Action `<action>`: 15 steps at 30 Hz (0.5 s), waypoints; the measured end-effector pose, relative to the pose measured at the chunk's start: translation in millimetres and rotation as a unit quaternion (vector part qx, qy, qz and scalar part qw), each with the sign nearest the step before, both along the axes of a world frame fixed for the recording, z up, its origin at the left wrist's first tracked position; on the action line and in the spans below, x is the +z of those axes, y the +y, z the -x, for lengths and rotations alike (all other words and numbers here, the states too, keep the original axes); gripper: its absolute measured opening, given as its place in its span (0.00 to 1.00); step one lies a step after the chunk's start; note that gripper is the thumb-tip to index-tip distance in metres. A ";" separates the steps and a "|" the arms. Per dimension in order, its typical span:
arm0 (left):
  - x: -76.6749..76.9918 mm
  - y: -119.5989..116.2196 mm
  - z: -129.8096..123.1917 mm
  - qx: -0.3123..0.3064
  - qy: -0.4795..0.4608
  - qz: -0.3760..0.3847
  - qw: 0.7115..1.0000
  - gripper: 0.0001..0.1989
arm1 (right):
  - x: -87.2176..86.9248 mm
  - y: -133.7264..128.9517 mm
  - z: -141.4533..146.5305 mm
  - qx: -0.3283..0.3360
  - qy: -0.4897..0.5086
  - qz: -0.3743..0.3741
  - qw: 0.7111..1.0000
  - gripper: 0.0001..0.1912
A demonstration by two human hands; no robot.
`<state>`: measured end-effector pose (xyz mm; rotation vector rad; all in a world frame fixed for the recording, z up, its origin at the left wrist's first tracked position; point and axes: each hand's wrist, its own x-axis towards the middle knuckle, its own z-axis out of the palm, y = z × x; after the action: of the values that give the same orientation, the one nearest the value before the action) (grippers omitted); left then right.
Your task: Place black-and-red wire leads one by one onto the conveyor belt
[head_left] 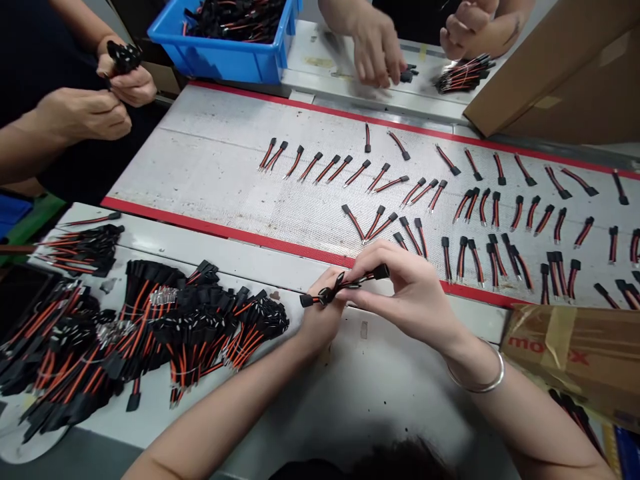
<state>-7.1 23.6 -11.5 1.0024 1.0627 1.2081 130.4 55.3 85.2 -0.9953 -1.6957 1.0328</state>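
Note:
Above the near edge of the belt, my left hand [325,313] is closed around a small bunch of black-and-red cables [327,295], partly hidden by the fingers. My right hand [405,287] pinches a cable at the same bunch between thumb and fingers, its black connector [381,271] pointing right. The two hands meet at the bunch. Many short cables with black connectors lie in rows on the pale conveyor belt [210,160] beyond them. Left of my forearm, tied bundles of similar cables [195,333] are heaped on the white table [170,247].
A blue bin [225,57] of cables stands at the back. One person's hands [85,113] hold cables at the left; another's hand [377,50] works across the belt. Cardboard boxes [555,73] stand at the right, one [575,360] near my right forearm.

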 end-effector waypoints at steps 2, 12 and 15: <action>0.8 -0.2 -0.1 -0.005 -0.009 0.020 1.000 0.11 | -0.3 0.4 -0.8 -0.001 0.000 0.000 1.000 0.06; 0.7 -0.7 1.2 -0.013 -0.018 0.044 0.999 0.12 | -1.6 0.3 -1.6 -0.007 0.002 -0.009 1.000 0.06; 5.9 1.6 1.8 -0.037 -0.029 0.062 0.997 0.12 | 1.7 2.5 -6.7 0.019 0.000 0.003 1.000 0.05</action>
<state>-8.8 25.2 -5.7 0.8975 1.0344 1.0913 137.1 57.8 86.9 -0.9717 -1.7183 1.0627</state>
